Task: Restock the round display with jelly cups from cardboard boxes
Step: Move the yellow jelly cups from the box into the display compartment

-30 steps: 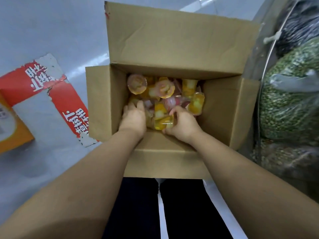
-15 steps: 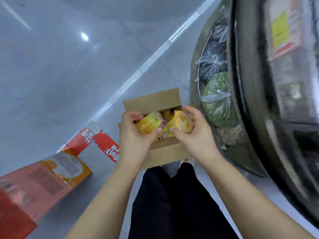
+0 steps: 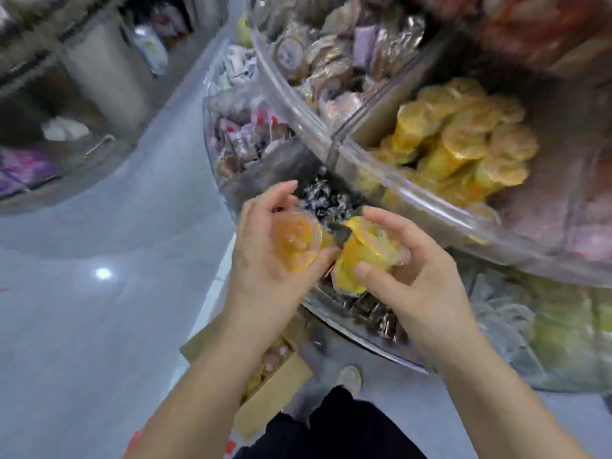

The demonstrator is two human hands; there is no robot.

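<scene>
My left hand (image 3: 265, 260) grips an orange jelly cup (image 3: 294, 241), its lid facing me. My right hand (image 3: 417, 276) grips yellow jelly cups (image 3: 361, 256), how many I cannot tell. Both hands are raised side by side in front of the round display (image 3: 414, 197), whose clear rim runs just beyond them. A compartment of the upper tier holds a heap of yellow jelly cups (image 3: 463, 140). The cardboard box (image 3: 275, 385) stands on the floor below my arms, with more cups inside. The picture is blurred.
The display's other compartments hold wrapped sweets: pale round packs (image 3: 318, 67), pink packets (image 3: 248, 137) and dark wrapped pieces (image 3: 328, 197). A second display (image 3: 49, 144) stands at the left across the grey floor (image 3: 99, 260). My shoe (image 3: 349, 376) is beside the box.
I have risen from the box with cups in both hands. The view has swung up from the floor to the display's tiers, and the box now lies low under my arms.
</scene>
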